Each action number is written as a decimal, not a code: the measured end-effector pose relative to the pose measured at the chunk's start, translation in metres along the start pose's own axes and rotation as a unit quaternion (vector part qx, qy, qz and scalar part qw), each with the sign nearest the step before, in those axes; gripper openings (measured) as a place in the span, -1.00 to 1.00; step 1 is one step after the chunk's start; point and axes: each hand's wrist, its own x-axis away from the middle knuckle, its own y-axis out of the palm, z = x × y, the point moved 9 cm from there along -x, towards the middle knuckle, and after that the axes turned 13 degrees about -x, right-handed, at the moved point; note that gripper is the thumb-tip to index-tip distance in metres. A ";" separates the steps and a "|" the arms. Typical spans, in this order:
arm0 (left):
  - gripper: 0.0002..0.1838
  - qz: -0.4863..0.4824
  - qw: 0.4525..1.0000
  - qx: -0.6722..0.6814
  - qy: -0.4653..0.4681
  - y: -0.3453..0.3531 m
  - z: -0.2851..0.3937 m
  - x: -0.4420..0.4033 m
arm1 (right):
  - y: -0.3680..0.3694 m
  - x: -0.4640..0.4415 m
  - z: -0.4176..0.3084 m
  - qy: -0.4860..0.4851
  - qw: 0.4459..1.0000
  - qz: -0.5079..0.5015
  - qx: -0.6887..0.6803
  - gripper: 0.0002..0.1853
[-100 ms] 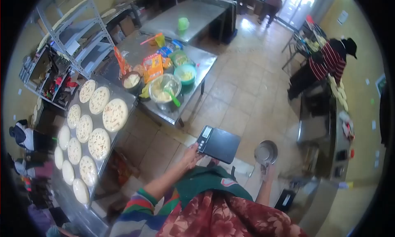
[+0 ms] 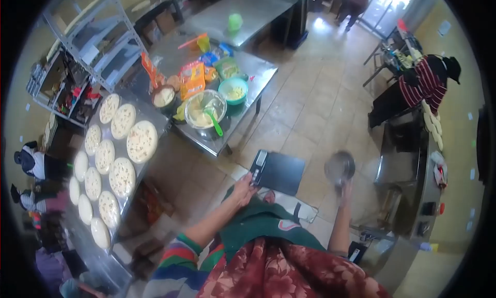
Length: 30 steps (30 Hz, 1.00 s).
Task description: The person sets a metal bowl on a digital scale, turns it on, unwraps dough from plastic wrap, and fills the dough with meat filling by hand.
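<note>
Closest in, a green apron (image 2: 258,223) covers the wearer's front. Just beyond it, the left hand (image 2: 243,190) grips the near left corner of a black scale (image 2: 281,174), held over the floor. Off to its right and well apart, the right hand (image 2: 345,191) holds a round metal bowl (image 2: 339,166); motion blur hides exactly how the fingers close on it. On the left-hand table (image 2: 103,263), pale dough rounds (image 2: 142,142) lie in rows, the largest by the right edge. Farther on, a steel table (image 2: 259,74) carries a mixing bowl (image 2: 196,105) with a green spatula (image 2: 216,123) near its close corner, and a turquoise bowl (image 2: 233,90) towards the right edge. Behind, a light-green cup (image 2: 235,22) stands near the close edge of another steel table (image 2: 258,9).
</note>
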 end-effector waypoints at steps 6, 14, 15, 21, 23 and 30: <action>-0.77 0.050 0.998 0.032 0.025 0.028 0.065 -0.064 | 0.201 -0.151 0.010 0.050 0.990 -0.128 0.021 -0.56; -0.72 0.079 0.996 0.035 -0.020 0.054 0.131 -0.197 | 0.418 -0.279 0.061 0.044 0.893 -0.272 0.356 -0.23; -0.71 0.084 0.995 0.046 -0.025 0.058 0.143 -0.205 | 0.457 -0.274 0.057 0.029 0.848 -0.294 0.440 -0.24; -0.70 0.149 0.988 0.049 -0.015 0.057 0.172 -0.252 | 0.565 -0.309 0.165 0.006 0.621 -0.470 0.628 -0.26; -0.70 0.173 0.982 0.068 -0.008 0.058 0.181 -0.259 | 0.587 -0.310 0.199 0.027 0.627 -0.504 0.593 -0.28; -0.66 0.245 0.950 0.179 0.073 0.072 0.196 -0.273 | 0.617 -0.338 0.300 0.007 0.595 -0.618 0.514 -0.32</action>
